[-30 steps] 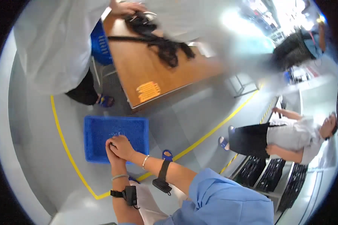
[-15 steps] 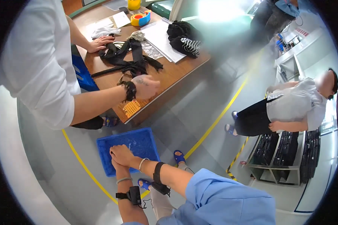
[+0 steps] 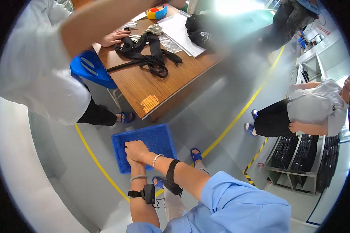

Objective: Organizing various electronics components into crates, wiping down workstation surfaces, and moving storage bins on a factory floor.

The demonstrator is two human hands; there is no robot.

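My left hand [image 3: 133, 162] and my right hand [image 3: 137, 149] are pressed together, the right one wrapped over the left, with nothing visible in either. They hover over a blue flat crate [image 3: 157, 136] on the grey floor. A black wrist device [image 3: 147, 193] sits on my left forearm. My right forearm wears a black strap [image 3: 170, 176] and a thin bracelet.
A wooden table [image 3: 159, 83] holds black straps [image 3: 149, 54], papers [image 3: 182, 31], a black bag [image 3: 200, 33] and a tape roll [image 3: 156, 11]. A person in white [image 3: 39, 73] stands beside it, one hand [image 3: 114, 38] on the table. Another person [image 3: 311, 112] sits right, near a rack of black trays [image 3: 299, 159].
My clasped hands stay over the blue crate. The person in white has lifted the arm that reached to the table's near edge; it now crosses the top of the view.
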